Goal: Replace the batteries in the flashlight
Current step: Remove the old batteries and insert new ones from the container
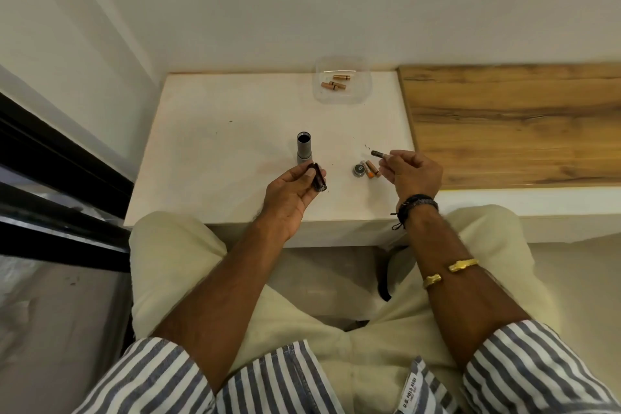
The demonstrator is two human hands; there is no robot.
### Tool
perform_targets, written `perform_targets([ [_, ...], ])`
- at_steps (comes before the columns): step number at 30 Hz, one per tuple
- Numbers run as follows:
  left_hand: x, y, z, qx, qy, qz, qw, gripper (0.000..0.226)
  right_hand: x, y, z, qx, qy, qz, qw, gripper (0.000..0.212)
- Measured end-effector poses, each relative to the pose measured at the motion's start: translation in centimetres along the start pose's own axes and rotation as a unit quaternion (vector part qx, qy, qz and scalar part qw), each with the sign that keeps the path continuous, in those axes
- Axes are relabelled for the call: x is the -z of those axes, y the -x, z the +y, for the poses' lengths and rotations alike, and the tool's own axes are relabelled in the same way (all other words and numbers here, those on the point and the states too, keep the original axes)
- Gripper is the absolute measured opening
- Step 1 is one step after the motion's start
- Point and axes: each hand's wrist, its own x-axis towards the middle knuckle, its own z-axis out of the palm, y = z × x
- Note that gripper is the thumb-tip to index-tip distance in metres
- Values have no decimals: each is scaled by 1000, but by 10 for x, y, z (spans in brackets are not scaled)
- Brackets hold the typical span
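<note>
A clear container (358, 91) sits at the far edge of the desk (218, 161), well beyond both hands and nearer the right one. It holds three copper-coloured batteries (337, 84): one lies crosswise at the back and two lie close together in front of it. The left hand (289, 195) is palm up, with its fingers and thumb curled round a dark battery holder (319, 181). There is one holder, and its long axis runs along the fingertips, slanting away from the person. Just past those fingertips stands the single grey flashlight body (305, 151). It is upright on the desk, with its long axis vertical and its open dark mouth facing up. The right hand (413, 171) has its fingers bent and pinches one dark battery (379, 154) between thumb and forefinger. The battery lies nearly level, and its free end points left and a little away, toward the flashlight body. On the desk just left of that hand's thumb lie two loose batteries (372, 169), side by side and touching; one has an orange end toward the person. Touching their left side is one round end cap (359, 170), resting flat with its face up. I cannot tell whether the holder contains any cells.
</note>
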Motion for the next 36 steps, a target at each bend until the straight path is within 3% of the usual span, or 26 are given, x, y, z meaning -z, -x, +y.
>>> perform_targets([
  [7,1,0,1,12,21,-20,1000,23,4,-18,26,35,160,29,986,13],
  [16,-2,2,1,20,-2,-26,999,35,5,-20,34,86,277,13,957,14],
  [28,-2,6,4,12,2,-14,1000,30,3,-19,33,98,313,-3,945,15],
  [36,-8,10,22,-14,52,-44,998,23,-7,-12,22,138,256,8,957,12],
])
